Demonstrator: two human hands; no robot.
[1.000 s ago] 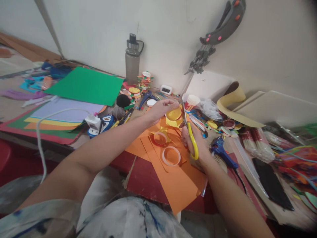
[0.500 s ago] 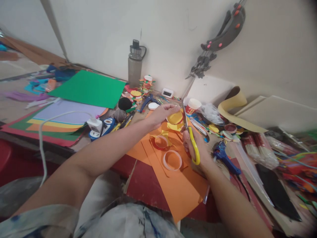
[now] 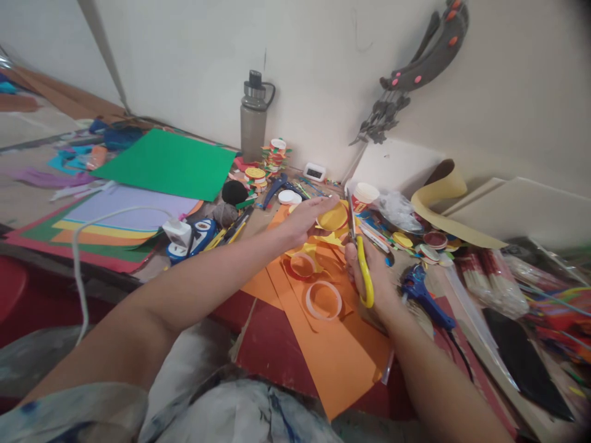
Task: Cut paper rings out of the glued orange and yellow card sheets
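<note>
My left hand pinches a round yellow paper piece at its left side. In my right hand are yellow-handled scissors, their blades pointing up and away beside the right edge of the yellow piece. Below the hands, orange paper sheets overlap at the table's front edge. On them lie a whitish ring and a red ring, with yellow paper scraps around the red one.
A grey bottle stands against the wall. A blue glue gun lies to the right, with a white-and-red cup behind the scissors. Left are a green sheet, stacked coloured paper and a blue power adapter with a white cable.
Both hands, with the yellow piece and the scissors, appear slightly further right as the whole view shifts a little. The scissor blades remain beside the yellow piece's right edge.
</note>
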